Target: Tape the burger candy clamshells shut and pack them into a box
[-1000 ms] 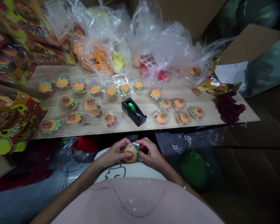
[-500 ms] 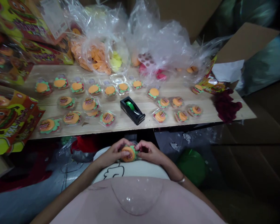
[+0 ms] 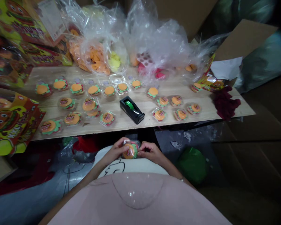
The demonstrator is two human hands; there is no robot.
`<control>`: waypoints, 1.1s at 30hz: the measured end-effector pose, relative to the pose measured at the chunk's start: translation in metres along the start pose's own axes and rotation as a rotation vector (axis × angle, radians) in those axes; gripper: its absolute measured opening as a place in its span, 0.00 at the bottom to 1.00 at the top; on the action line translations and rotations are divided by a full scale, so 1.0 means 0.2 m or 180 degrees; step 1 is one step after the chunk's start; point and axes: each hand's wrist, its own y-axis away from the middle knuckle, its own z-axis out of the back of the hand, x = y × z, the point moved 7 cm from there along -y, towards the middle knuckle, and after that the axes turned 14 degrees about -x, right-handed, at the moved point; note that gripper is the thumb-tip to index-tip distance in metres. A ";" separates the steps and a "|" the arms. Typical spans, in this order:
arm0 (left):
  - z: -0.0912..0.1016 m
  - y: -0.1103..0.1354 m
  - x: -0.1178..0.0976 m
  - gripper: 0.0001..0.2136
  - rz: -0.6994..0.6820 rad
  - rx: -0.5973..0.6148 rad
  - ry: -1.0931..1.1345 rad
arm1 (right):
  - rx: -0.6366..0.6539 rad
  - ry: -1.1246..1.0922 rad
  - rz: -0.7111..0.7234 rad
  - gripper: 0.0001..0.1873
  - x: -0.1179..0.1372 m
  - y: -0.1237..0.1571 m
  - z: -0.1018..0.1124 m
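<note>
Above my lap, in front of the table edge, my left hand (image 3: 120, 148) grips a gummy burger pack (image 3: 131, 151), a clear plastic shell around an orange bun with green and red layers. The thumb lies on its printed top. My right hand (image 3: 150, 152) is closed in a pinch at the pack's right edge; whether a small piece sits between those fingertips is hidden. A black tape dispenser (image 3: 132, 110) with green tape stands on the table beyond my hands.
Several burger packs (image 3: 107, 117) lie in rows on the wooden table (image 3: 121, 126). Clear bags of orange pieces (image 3: 96, 57) line the back. Printed cartons (image 3: 11, 122) stand left; a dark red cloth (image 3: 226, 103) lies right. A green stool (image 3: 193, 164) is below.
My left hand has shifted on the pack, exposing more of its clear top edge. My right fingertips have moved slightly down along the right edge. The view has shifted slightly.
</note>
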 end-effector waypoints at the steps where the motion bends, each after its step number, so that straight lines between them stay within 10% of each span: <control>1: 0.00 0.00 0.00 0.17 -0.0002 -0.0048 -0.0019 | 0.0014 0.0030 -0.0050 0.15 0.00 0.00 0.00; 18: -0.09 -0.06 -0.15 0.18 -0.0251 -0.0147 -0.0062 | 0.0025 0.0485 0.0054 0.25 0.05 -0.04 0.04; 27: -0.18 -0.03 -0.28 0.14 -0.1180 0.0328 -0.0960 | -0.0847 0.0374 0.0641 0.13 0.21 -0.13 0.16; 33: -0.14 0.02 -0.28 0.18 -0.1020 0.0248 -0.0700 | -0.0533 0.0667 0.0646 0.13 0.21 -0.20 0.10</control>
